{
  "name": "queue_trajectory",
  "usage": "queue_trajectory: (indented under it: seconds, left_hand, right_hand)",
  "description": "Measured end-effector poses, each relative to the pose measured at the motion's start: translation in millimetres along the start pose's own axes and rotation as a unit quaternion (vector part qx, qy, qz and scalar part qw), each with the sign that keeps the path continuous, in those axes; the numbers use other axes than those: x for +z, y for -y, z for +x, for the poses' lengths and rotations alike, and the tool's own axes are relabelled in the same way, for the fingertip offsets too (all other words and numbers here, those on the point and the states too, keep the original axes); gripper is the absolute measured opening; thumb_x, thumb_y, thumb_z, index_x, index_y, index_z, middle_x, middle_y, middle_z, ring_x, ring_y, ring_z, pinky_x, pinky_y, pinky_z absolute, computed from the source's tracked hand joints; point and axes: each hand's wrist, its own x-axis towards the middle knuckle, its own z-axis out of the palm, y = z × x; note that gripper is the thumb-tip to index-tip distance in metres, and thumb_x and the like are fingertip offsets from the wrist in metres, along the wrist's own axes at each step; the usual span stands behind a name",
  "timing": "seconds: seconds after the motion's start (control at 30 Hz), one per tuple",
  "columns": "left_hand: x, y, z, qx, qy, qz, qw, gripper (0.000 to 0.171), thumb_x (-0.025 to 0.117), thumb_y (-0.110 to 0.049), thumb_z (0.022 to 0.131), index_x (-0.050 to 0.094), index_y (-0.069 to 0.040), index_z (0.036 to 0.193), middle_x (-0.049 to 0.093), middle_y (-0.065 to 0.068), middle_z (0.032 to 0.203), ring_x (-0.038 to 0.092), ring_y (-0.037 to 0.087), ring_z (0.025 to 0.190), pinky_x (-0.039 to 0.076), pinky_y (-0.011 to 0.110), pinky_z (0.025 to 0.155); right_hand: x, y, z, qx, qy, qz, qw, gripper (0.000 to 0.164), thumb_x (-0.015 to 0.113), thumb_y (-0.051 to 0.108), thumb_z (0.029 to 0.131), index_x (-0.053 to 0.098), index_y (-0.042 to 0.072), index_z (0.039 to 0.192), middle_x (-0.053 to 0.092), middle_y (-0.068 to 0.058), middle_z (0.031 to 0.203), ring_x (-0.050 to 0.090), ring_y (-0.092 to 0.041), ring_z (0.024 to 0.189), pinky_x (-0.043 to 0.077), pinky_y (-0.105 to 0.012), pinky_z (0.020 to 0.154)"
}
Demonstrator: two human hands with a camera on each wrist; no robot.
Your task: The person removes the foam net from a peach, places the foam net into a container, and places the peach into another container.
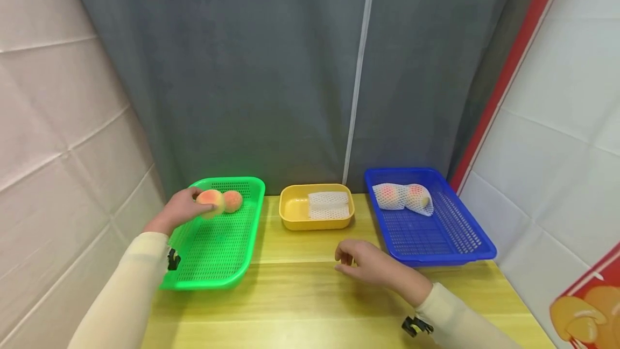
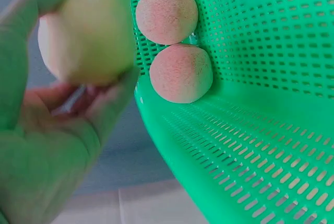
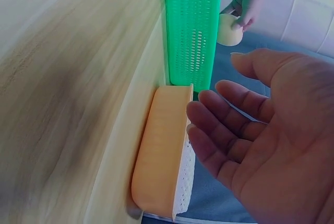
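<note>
My left hand (image 1: 186, 209) grips a yellow and pink peach (image 1: 211, 203) between thumb and fingers, raised over the far part of the green basket (image 1: 254, 230). Two more peaches lie in that basket, an upper peach (image 2: 167, 15) and a lower peach (image 2: 181, 73) in the left wrist view; the head view shows just one beside the held fruit. My right hand (image 1: 370, 265) hovers over the table in front of the yellow tray (image 1: 317, 225), fingers loosely curved around nothing. White foam net sleeves (image 1: 329, 205) lie in the right part of that tray.
A blue basket (image 1: 411, 236) stands at the right, with two peaches in white foam nets (image 1: 402, 197) at its far end. The wooden table (image 1: 290, 295) backs onto a grey curtain (image 1: 242, 69). White padded walls (image 1: 63, 149) rise on both sides.
</note>
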Motion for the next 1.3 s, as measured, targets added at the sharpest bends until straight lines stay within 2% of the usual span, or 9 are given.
queue_trajectory:
  seconds: [0.03,0.07,0.17,0.3,0.6,0.87,1.03,1.2,1.3]
  left_hand:
    - [0.2,-2.0,-1.0,-0.017,-0.004,0.006,0.9998,0.074,0.084,-0.056,0.093,0.065,0.003,0.135,0.072,0.021,0.122,0.065,0.035,0.102,0.055,0.047,0.081]
    - [0.8,-15.7,-7.0,-0.054,-0.006,0.027,0.9982,0.077,0.081,-0.055,0.096,0.062,0.008,0.135,0.07,0.026,0.123,0.064,0.039,0.104,0.055,0.052,0.082]
    - [3.1,-24.4,-11.3,-0.102,-0.022,0.037,0.9938,0.077,0.074,-0.054,0.101,0.058,0.013,0.136,0.066,0.03,0.126,0.062,0.04,0.105,0.054,0.051,0.083]
    - [5.9,-23.9,-14.2,-0.134,-0.036,0.051,0.989,0.08,0.068,-0.053,0.104,0.053,0.018,0.138,0.061,0.037,0.132,0.061,0.044,0.11,0.054,0.057,0.089]
    - [10.9,-8.0,-11.1,-0.139,-0.024,0.139,0.9801,0.077,0.072,-0.048,0.101,0.057,0.021,0.131,0.064,0.04,0.125,0.063,0.054,0.111,0.053,0.065,0.095]
    - [16.4,-5.0,-7.2,-0.132,-0.007,0.16,0.9783,0.08,0.071,-0.042,0.102,0.05,0.025,0.139,0.057,0.046,0.138,0.059,0.062,0.124,0.051,0.068,0.103]
    - [22.3,-0.2,-9.0,-0.15,0.012,0.129,0.9802,0.08,0.073,-0.042,0.101,0.05,0.022,0.143,0.055,0.045,0.144,0.057,0.06,0.13,0.05,0.067,0.106]
    - [28.9,33.7,7.5,-0.122,0.019,0.146,0.9815,0.071,0.079,-0.053,0.089,0.066,0.012,0.114,0.068,0.028,0.102,0.063,0.038,0.092,0.055,0.052,0.082]
    - [31.0,50.1,17.3,-0.102,0.029,0.168,0.9801,0.067,0.08,-0.055,0.086,0.067,0.009,0.102,0.066,0.022,0.09,0.061,0.032,0.082,0.053,0.048,0.075]
  right_hand:
    - [0,0,-1,-0.001,0.0,0.0,1.0,0.011,0.078,0.021,0.106,0.072,0.012,0.106,0.065,0.012,0.093,0.066,-0.013,0.085,0.056,-0.027,0.076]
    - [0,0,-1,0.001,0.001,-0.001,1.0,0.011,0.078,0.021,0.106,0.072,0.013,0.106,0.065,0.012,0.092,0.066,-0.012,0.085,0.056,-0.027,0.076]
    - [1,-1,-2,0.003,0.002,0.001,1.0,0.01,0.078,0.021,0.106,0.072,0.013,0.106,0.065,0.013,0.092,0.065,-0.011,0.085,0.056,-0.027,0.076]
    - [2,-1,-2,0.001,0.006,0.013,1.0,0.011,0.078,0.02,0.106,0.073,0.01,0.107,0.065,0.013,0.092,0.065,-0.01,0.085,0.057,-0.027,0.077]
    - [7,0,-4,0.013,0.023,0.03,0.999,0.009,0.077,0.023,0.107,0.072,0.016,0.106,0.064,0.016,0.091,0.06,-0.001,0.084,0.056,-0.026,0.076]
    - [9,0,-4,0.017,0.026,0.033,0.999,0.011,0.077,0.022,0.106,0.073,0.011,0.108,0.064,0.016,0.09,0.06,0.001,0.083,0.056,-0.025,0.076]
    - [9,1,-4,0.014,0.026,0.038,0.999,0.013,0.078,0.02,0.106,0.073,0.009,0.108,0.063,0.015,0.089,0.059,0.001,0.082,0.056,-0.025,0.075]
    - [9,3,-5,0.009,0.028,0.039,0.999,0.012,0.078,0.019,0.106,0.073,0.008,0.108,0.064,0.015,0.089,0.059,0.001,0.082,0.056,-0.025,0.075]
    - [10,4,-5,0.014,0.032,0.04,0.999,0.011,0.078,0.018,0.106,0.073,0.009,0.108,0.063,0.016,0.089,0.059,0.001,0.081,0.056,-0.025,0.075]
